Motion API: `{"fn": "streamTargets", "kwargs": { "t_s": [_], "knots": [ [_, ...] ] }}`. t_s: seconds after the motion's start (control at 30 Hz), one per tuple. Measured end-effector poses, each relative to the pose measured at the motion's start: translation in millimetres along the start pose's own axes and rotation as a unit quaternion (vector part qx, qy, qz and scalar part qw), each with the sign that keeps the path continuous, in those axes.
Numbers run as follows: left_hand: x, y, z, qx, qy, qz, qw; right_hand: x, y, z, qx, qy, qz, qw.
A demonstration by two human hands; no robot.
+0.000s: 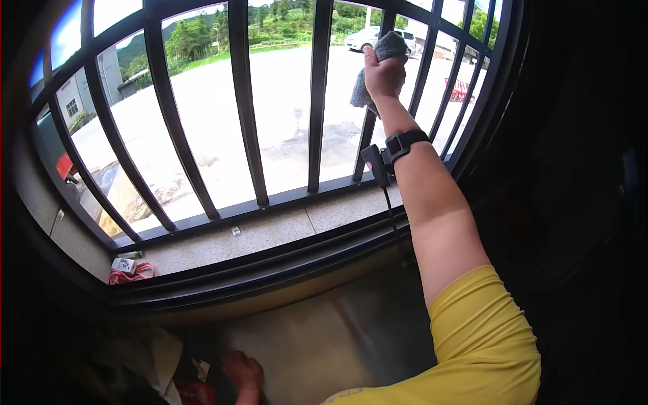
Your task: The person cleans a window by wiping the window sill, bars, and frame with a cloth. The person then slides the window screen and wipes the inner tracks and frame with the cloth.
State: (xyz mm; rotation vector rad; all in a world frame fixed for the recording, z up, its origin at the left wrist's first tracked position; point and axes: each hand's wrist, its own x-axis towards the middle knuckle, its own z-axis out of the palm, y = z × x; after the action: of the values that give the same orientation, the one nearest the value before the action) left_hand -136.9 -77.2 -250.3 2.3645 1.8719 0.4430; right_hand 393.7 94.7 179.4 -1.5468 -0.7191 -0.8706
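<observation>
My right hand is raised high and closed around a grey fluffy cloth. The cloth is wrapped about one dark vertical bar of the window grille, and its lower end hangs below my fist. A black strap with a small device and a cable sits on that forearm. Low in the view, my left hand rests on or just over a dim, dull metallic surface. Shadow hides how its fingers lie. Beside it are a dark red object and a pale crumpled sheet.
The barred window spans the view above a stone sill. A white adapter with a coiled pink cord lies in the sill's left corner. Outside are bright paving, a parked silver van and red chairs.
</observation>
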Motion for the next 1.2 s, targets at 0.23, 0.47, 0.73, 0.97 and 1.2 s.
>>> {"fn": "streamTargets", "kwargs": {
  "t_s": [0.23, 0.47, 0.73, 0.97, 1.2],
  "knots": [
    [-9, -8, 23, 0.047, 0.024, -0.013, 0.999, -116, 76, 0, -0.011, -0.105, 0.091, 0.990],
    [-1, 2, -5, -0.012, -0.079, -0.053, 0.995, -189, 106, -15, -0.172, -0.295, 0.237, 0.909],
    [-1, 4, -8, 0.005, -0.091, -0.055, 0.994, -87, 90, -57, -0.064, -0.429, 0.237, 0.869],
    [-3, 4, -6, 0.001, -0.105, -0.062, 0.993, -61, 48, -40, -0.121, -0.327, -0.002, 0.937],
    [-1, 3, -1, 0.003, -0.041, -0.053, 0.998, -129, 48, -90, -0.120, -0.412, 0.006, 0.903]
  ]
}}
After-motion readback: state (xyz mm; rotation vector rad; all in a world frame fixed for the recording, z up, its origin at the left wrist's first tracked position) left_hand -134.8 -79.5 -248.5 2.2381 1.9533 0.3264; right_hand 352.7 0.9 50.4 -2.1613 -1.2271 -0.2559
